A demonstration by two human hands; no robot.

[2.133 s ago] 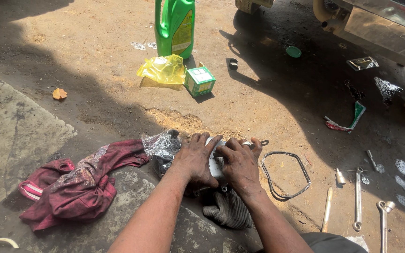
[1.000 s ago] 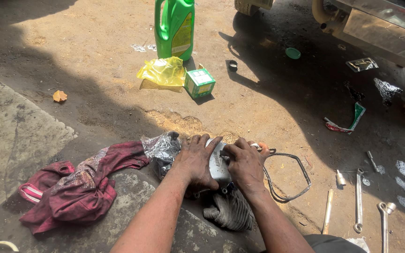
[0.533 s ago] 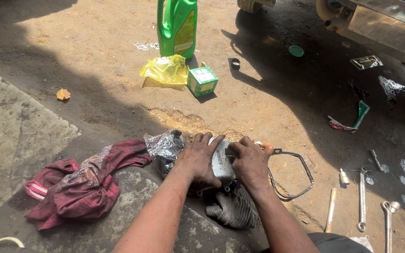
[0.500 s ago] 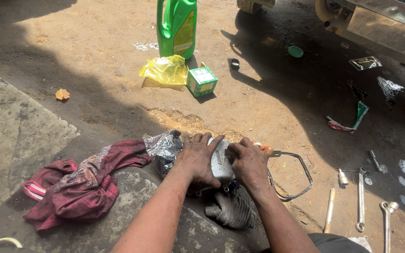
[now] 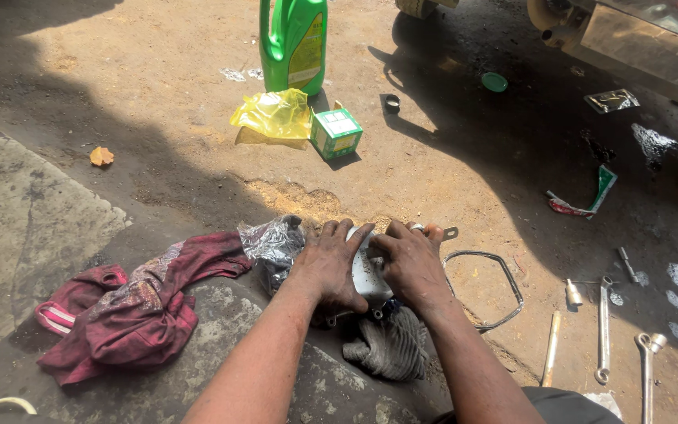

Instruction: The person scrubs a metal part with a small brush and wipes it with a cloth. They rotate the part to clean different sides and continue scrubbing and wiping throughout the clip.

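— Maroon cloth [image 5: 131, 302] lies bunched on the ground at far left, well clear of the work. What comes next as you move right?

— Crumpled silver foil or plastic [image 5: 272, 243], touching the left hand [image 5: 329, 263] at its outer edge. That hand lies palm down, fingers spread and pointing away from the body, pressed flat on the pale metal cover [image 5: 366, 271].

— So where does the cover sit relative to both hands?

— Directly under them, on the ground just in front of the person, above a grey rag [image 5: 390, 349]. Its long axis seems to run away from the body, along the gap between the two palms; most of it is hidden, so I can't be firm on that.

— And the right hand [image 5: 411, 263]?

— Mirrors the left: flat, fingers forward, thumbs nearly meeting over the cover's middle. Neither grip is wrapped around anything; both are open palms bearing down. Forearms converge from below, elbows low.

— Which hand is nearer?

— Equal, both touching. A small metal tab [image 5: 450, 232] pokes out past the right fingertips.

— Further right?

— A thin wire-like gasket loop [image 5: 488, 286] just beside the right wrist, then spanners [image 5: 604, 330] lying apart on the oily ground.
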